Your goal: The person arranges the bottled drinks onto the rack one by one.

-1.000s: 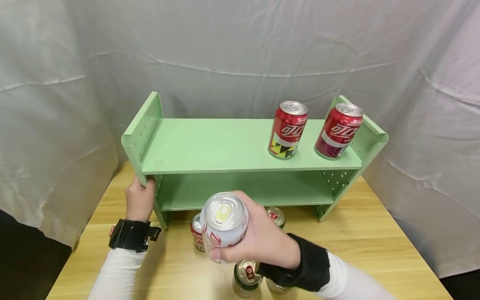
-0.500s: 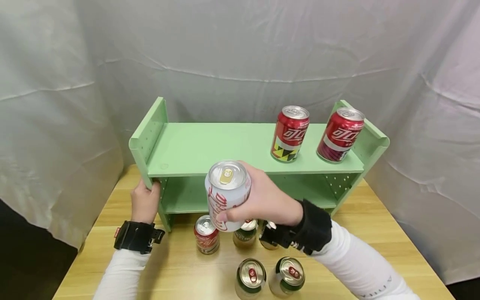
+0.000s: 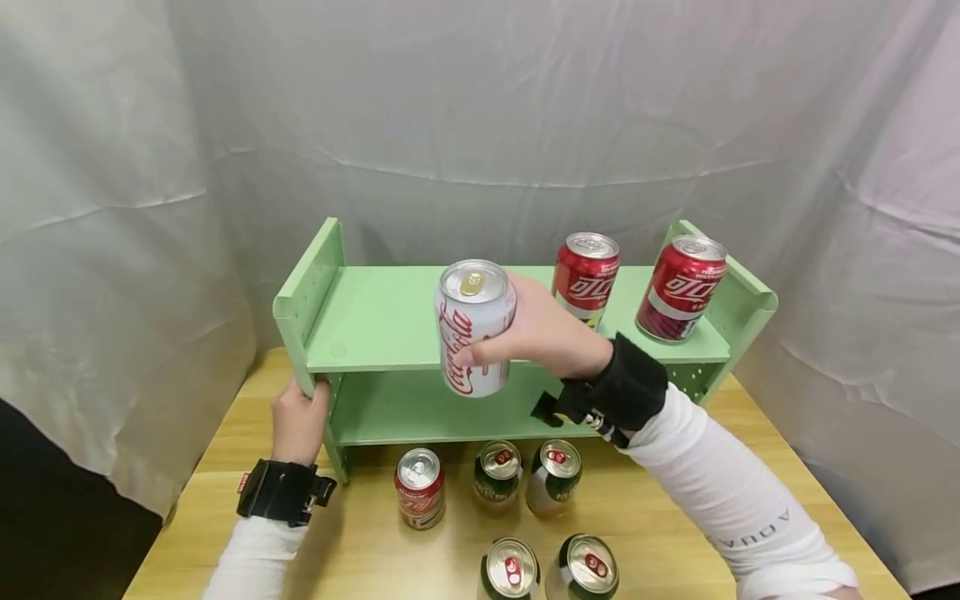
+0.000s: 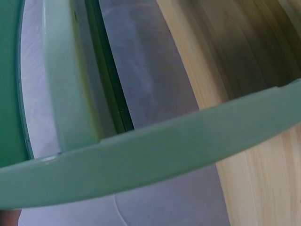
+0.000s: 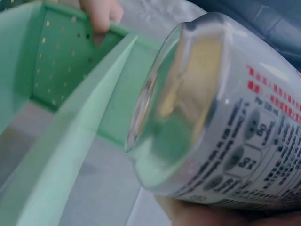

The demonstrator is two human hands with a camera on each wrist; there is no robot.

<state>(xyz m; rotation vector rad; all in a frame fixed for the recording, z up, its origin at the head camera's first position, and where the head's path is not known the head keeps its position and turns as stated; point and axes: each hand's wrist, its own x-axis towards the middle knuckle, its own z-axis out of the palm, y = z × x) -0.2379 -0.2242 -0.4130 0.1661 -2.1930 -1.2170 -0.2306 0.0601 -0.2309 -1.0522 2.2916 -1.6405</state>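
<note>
While right hand (image 3: pixel 543 329) is clasping white can (image 3: pixel 467 321) between thumb and fingers, left hand (image 3: pixel 300 423) gripping green shelf (image 3: pixel 375 312); can's base (image 5: pixel 178 101) (hidden from head view) showing beyond fingers, right wrist view.

The right hand (image 3: pixel 543 329) grips a white can (image 3: pixel 465 323) upright in front of the upper board (image 3: pixel 386 321) of the green shelf (image 3: pixel 311 287). The left hand (image 3: pixel 300 421) grips the left side of the shelf, below the board. Two red cans (image 3: pixel 588 283) (image 3: pixel 682 287) stand at the right part of the board; the right hand partly covers one. On the wooden table (image 3: pixel 360 550), a third red can (image 3: pixel 420 492) stands left of four green cans (image 3: pixel 498 475) (image 3: pixel 553 481) (image 3: pixel 512 571) (image 3: pixel 585 571), arranged two by two. Each wrist carries a black band (image 3: pixel 281 492) (image 3: pixel 630 383).
</note>
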